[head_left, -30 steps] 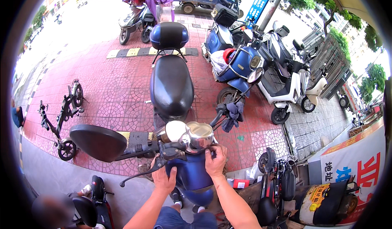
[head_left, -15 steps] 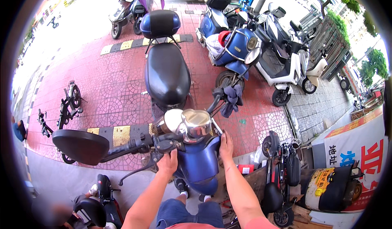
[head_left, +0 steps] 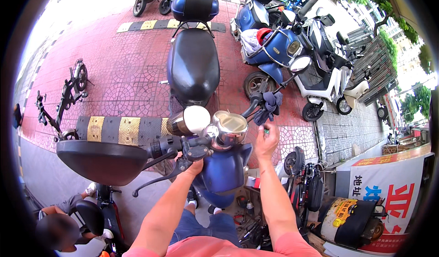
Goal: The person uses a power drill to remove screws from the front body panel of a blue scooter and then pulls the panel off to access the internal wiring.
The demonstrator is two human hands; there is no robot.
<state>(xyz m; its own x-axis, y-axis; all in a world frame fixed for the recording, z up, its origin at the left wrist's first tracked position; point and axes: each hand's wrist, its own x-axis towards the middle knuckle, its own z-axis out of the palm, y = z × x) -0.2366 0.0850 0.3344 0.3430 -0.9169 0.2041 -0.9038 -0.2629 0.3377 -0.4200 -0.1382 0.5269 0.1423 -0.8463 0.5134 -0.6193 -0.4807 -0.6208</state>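
An electric scooter with a blue front panel (head_left: 221,173) stands facing me, its chrome headlamp cover (head_left: 230,124) on the handlebar. My left hand (head_left: 194,167) is at the panel's upper left edge, under the black brake lever (head_left: 157,183); the thumb side shows and the fingers wrap behind, out of sight. To the right of the panel, my right hand (head_left: 266,142) is raised, its fingers loosely curled with a gap between them. It is just below a dark cloth (head_left: 268,108) tied at the right handlebar grip. I see nothing plainly held in it.
A black mirror (head_left: 103,162) juts out at left. The scooter's black seat (head_left: 194,64) stretches away from me. Parked scooters (head_left: 276,48) stand at far right. A person (head_left: 59,225) sits low at left beside a black bike. Folding bikes (head_left: 306,179) and a drum (head_left: 350,218) are at right.
My right hand has left the panel's right edge and moved up and right toward the cloth. My left hand stays at the panel's left edge. The whole view has shifted a little.
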